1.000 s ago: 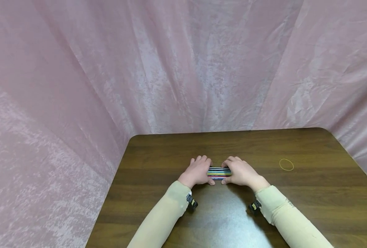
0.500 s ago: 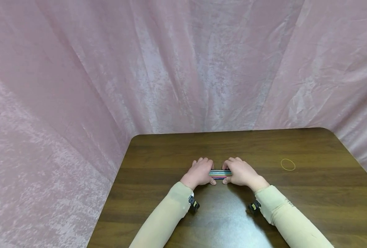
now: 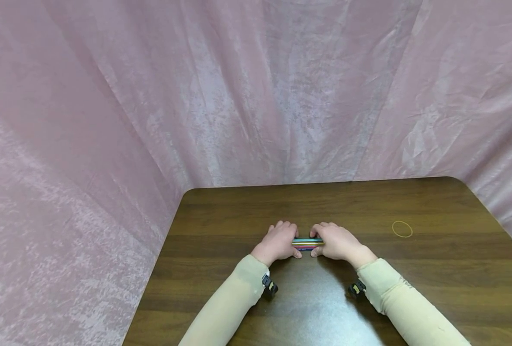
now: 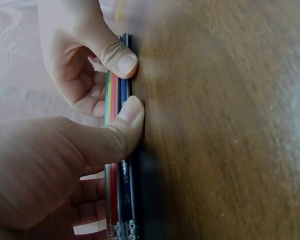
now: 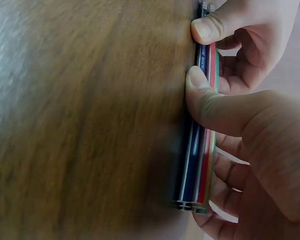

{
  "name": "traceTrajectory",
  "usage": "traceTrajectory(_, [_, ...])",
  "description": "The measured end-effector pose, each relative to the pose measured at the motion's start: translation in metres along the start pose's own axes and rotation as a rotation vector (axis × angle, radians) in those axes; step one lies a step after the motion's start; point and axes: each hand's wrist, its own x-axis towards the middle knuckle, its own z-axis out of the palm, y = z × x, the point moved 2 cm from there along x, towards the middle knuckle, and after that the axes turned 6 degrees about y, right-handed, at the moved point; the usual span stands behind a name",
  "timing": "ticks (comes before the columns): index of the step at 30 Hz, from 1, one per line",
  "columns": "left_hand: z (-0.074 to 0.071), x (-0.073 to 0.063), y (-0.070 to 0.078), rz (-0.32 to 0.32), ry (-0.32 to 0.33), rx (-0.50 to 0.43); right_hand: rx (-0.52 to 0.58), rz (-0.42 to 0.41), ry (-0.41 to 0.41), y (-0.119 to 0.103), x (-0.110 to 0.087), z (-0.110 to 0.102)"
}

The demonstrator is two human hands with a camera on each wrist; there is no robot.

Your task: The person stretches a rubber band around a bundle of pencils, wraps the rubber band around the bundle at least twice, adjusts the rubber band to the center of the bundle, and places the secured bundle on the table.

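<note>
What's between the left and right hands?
The middle stretch of the multicolored pencils; left hand and right hand hold them on either side. Head view shows it.

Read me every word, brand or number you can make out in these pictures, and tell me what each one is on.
"HB", as best it reads: on a dark blue pencil in the left wrist view.
Longer white word beside it, same pencil: too blurred to read surely.
White lettering on the blue pencil in the right wrist view: too small and blurred.
Dark marks on the right sleeve, head view: too small to tell whether they are text.
</note>
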Motion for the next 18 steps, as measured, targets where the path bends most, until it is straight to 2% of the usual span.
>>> traceTrajectory(6, [0.0003,-0.0020,-0.0013,0.004,-0.009,0.011,-0.009,-0.004,-0.035,0.0004,-0.0033,-0.0007])
traceTrajectory(12, [0.0001,-0.0044,0.0002,0.024,-0.006,0.055,-0.053,-0.054,-0.023,-0.0037,-0.0050,0.0017])
traceTrajectory(18, [0.0012,-0.0060,0.0032,0.059,0.001,0.109,-0.100,-0.054,-0.029,-0.0072,-0.0074,0.0052])
